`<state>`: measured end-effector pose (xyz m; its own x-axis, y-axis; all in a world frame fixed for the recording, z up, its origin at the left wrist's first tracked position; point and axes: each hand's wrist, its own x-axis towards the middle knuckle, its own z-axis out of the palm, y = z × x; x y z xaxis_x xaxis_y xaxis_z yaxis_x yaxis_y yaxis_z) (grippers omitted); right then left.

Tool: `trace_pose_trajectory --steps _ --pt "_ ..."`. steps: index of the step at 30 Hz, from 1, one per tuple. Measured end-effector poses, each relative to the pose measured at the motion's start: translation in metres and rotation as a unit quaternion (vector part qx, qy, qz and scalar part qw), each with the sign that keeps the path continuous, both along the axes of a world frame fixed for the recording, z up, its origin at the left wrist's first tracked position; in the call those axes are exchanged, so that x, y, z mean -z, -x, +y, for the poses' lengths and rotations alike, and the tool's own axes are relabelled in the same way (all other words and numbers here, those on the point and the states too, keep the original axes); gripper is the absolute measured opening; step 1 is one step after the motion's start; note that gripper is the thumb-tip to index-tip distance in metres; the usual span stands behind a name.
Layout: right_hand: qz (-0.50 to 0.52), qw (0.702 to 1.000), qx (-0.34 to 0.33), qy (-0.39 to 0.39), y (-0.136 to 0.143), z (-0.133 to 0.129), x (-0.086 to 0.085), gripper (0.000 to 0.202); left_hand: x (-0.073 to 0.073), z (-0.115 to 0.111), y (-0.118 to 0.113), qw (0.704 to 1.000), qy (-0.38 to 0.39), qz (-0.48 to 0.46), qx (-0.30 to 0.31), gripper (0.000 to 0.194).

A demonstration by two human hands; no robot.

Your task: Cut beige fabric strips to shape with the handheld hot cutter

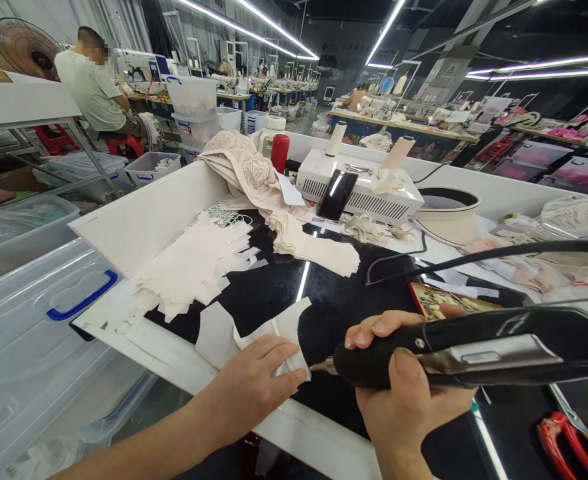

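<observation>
My right hand (pixel 404 393) is wrapped round a black hand-held corded tool (pixel 454 350), with the thumb along its near side. The tool's narrow metal tip (pixel 327 365) points left and meets the edge of a white fabric piece (pixel 287 327). My left hand (pixel 254 380) grips that piece near the same edge, fingers on top and thumb beside the tip. A thin pale strip runs across the piece. Another white panel (pixel 217 333) lies just left of it. Whatever is under my left palm is hidden.
Behind are cream fabric pieces (pixel 189 263), a stacked bundle (pixel 314 247) and a phone (pixel 337 195) against a vented white box (pixel 364 183). Right are a tin of small parts (pixel 444 301) and red-handled scissors (pixel 559 437). The tool's cable (pixel 514 250) arches overhead. A person sits far left.
</observation>
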<state>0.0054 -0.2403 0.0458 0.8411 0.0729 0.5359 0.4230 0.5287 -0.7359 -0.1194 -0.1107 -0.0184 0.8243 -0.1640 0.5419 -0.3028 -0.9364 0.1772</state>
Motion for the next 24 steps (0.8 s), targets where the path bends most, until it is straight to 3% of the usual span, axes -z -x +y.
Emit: trace_pose_trajectory --steps 11,24 --pt "0.004 1.0 -0.012 0.016 -0.003 0.008 0.006 0.049 0.002 -0.001 0.001 1.0 0.003 0.02 -0.007 0.023" --pt "0.021 1.0 0.004 0.012 -0.006 0.016 0.001 0.049 -0.001 0.001 0.003 0.998 0.008 0.055 -0.001 0.026"
